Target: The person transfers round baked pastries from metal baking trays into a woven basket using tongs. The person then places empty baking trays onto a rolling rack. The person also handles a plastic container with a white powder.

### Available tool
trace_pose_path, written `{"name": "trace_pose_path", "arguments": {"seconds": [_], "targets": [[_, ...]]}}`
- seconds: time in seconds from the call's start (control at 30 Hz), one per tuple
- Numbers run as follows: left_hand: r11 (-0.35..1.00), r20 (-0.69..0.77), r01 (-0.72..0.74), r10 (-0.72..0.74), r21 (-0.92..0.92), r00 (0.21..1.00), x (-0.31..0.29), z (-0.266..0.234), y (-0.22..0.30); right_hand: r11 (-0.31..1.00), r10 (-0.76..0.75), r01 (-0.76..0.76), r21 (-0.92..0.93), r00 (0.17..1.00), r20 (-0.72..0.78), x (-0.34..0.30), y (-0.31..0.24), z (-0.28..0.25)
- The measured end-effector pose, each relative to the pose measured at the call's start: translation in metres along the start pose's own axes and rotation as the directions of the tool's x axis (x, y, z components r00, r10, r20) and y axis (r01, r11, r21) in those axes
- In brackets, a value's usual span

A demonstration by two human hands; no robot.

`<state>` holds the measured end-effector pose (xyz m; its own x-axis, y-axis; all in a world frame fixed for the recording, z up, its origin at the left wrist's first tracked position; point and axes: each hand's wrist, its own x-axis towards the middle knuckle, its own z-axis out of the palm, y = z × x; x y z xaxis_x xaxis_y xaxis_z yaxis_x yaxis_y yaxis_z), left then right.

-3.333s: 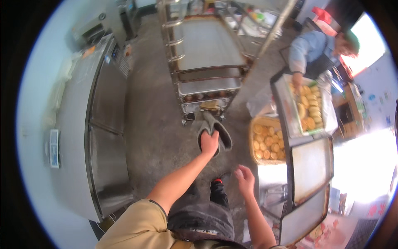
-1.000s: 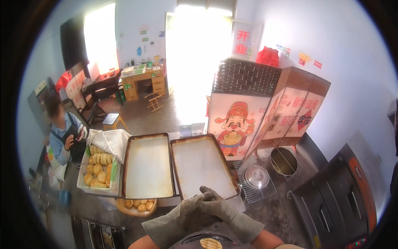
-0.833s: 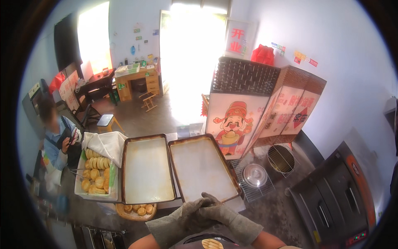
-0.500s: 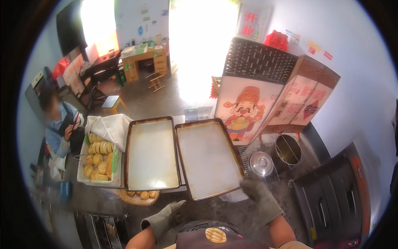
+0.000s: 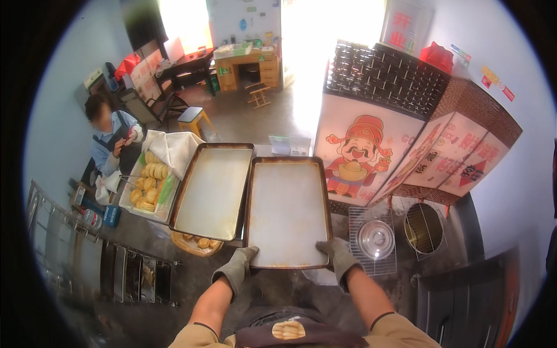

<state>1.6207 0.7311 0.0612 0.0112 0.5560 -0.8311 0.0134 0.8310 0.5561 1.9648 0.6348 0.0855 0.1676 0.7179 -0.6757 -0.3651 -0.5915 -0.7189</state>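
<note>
Two shallow baking trays with dark rims lie side by side in front of me, and both look bare. My gloved left hand (image 5: 237, 267) is closed on the near left corner of the right-hand baking tray (image 5: 287, 214). At its near right corner my gloved right hand (image 5: 340, 260) grips the edge, its thumb over the rim. Both thick work gloves are grey-green; the fingers below the tray are hidden. The other baking tray (image 5: 212, 191) lies just to the left, tilted a little, its right rim close to the held one.
Left of the trays stands a white bin of round flatbreads (image 5: 149, 180), partly under a white cloth (image 5: 172, 152). A basket of breads (image 5: 197, 243) sits below. Metal racks (image 5: 136, 275) stand lower left, a glass lid (image 5: 376, 239) and folding screen (image 5: 371, 133) right. A person (image 5: 113, 133) sits far left.
My left hand has come up to the tray's near left corner and my right hand has closed on the right one. The right-hand tray has straightened. My view has turned.
</note>
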Motion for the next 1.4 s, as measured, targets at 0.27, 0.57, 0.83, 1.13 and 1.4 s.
{"name": "trace_pose_path", "arguments": {"seconds": [0.27,0.57,0.83,1.13,1.4], "targets": [[0.945,-0.028,0.163,-0.162,0.285,0.986,-0.017,-0.018,-0.096,0.986,0.089,-0.086,-0.14,0.996,0.016,-0.1,0.051,-0.043],[0.975,0.041,0.079,-0.089,0.21,0.995,-0.118,-0.057,-0.222,0.952,0.113,-0.182,-0.245,0.956,-0.271,-0.2,0.142,-0.047],[0.996,-0.01,-0.089,0.09,0.024,0.996,-0.262,-0.138,-0.288,0.981,-0.183,0.174,-0.086,0.976,-0.114,-0.331,0.21,0.019],[0.957,-0.336,-0.229,0.159,-0.18,0.928,-0.369,-0.269,-0.392,0.863,-0.248,0.305,-0.402,0.95,0.189,-0.39,0.224,0.159],[0.727,-0.573,-0.367,-0.044,-0.58,0.818,-0.402,-0.341,-0.409,0.829,-0.033,0.371,-0.419,0.78,0.625,-0.361,0.184,0.336]]}}
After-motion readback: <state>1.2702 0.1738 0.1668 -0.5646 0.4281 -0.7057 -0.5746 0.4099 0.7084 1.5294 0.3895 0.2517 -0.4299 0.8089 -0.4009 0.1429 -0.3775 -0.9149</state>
